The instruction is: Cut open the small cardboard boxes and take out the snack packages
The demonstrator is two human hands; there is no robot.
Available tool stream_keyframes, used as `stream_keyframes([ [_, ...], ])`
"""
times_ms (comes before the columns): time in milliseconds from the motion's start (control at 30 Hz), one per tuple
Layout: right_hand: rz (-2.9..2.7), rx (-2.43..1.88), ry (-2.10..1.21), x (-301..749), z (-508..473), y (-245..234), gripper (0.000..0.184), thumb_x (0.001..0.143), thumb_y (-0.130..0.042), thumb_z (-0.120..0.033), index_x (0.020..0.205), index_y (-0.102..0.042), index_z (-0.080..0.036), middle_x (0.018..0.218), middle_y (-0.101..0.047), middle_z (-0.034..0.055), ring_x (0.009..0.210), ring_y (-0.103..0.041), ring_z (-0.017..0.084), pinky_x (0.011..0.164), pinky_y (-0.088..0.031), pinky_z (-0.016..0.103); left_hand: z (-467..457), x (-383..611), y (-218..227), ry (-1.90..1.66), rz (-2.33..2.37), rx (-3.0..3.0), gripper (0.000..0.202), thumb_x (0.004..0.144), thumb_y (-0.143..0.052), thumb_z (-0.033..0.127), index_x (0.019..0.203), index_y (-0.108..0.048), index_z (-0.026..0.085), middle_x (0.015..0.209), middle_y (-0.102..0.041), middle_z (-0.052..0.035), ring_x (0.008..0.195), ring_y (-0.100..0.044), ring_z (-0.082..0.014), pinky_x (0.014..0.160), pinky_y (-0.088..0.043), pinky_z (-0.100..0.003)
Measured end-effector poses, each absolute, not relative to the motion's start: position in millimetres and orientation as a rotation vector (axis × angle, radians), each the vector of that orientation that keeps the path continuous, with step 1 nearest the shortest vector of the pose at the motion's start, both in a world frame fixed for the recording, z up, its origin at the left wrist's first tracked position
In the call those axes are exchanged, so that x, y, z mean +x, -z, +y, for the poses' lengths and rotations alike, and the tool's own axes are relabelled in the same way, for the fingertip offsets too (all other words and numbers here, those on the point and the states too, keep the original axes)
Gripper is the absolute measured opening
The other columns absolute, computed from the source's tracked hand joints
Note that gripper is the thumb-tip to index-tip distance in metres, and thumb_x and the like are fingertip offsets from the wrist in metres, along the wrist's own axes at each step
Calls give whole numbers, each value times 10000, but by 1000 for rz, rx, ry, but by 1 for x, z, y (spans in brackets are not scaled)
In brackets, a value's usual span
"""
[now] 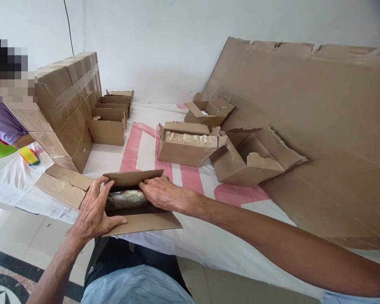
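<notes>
An open cardboard box [142,222] sits at the table's near edge, its two long flaps spread apart. Inside it lies a pale plastic-wrapped packet [126,198]. My left hand [95,211] grips the left end of the box, with the thumb over the near flap and the fingers on the far side. My right hand [161,193] reaches into the right end with its fingers curled down. What those fingertips hold is hidden. Beside my left hand lies another cardboard box [61,183], its top flaps folded over.
Stacked taped cartons [63,97] stand at the left, near a person in a purple sleeve [4,120]. Several open boxes [107,131] line up beside them. A filled box [186,150] and an open box [247,169] stand farther right, before a large cardboard sheet [319,126].
</notes>
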State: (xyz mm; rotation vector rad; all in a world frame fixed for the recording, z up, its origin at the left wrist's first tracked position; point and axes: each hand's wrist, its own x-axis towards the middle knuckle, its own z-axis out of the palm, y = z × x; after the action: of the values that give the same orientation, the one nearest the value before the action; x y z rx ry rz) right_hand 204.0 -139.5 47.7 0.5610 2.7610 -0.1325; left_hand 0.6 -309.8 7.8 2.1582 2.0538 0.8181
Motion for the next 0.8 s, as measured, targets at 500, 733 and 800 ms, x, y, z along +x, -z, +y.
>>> stream_keyframes([
  [500, 2751, 478, 243, 198, -134, -40, 259, 1009, -580, -119, 1192, -764, -113, 1191, -772, 196, 1119, -739, 305, 904, -507, 341, -309, -1, -6, -818, 2094, 2128, 1054, 738, -942, 495, 1600, -388, 250, 1569, -449, -202, 1422, -541, -427, 1147, -525, -601],
  [733, 2766, 590, 337, 205, -132, -47, 272, 1082, -478, -205, 1169, -725, -131, 1147, -771, 169, 1073, -731, 296, 863, -472, 352, -311, -1, -6, -821, 2095, 2142, 1125, 754, -936, 504, 1656, -308, 261, 1588, -453, -208, 1446, -524, -433, 1173, -502, -616],
  [800, 2794, 612, 394, 210, -132, -50, 256, 1089, -488, -242, 1161, -713, -142, 1184, -763, 167, 1109, -717, 301, 889, -464, 362, -311, -1, -6, -833, 2082, 2146, 1102, 784, -911, 550, 1660, -310, 256, 1588, -463, -213, 1451, -523, -433, 1181, -491, -621],
])
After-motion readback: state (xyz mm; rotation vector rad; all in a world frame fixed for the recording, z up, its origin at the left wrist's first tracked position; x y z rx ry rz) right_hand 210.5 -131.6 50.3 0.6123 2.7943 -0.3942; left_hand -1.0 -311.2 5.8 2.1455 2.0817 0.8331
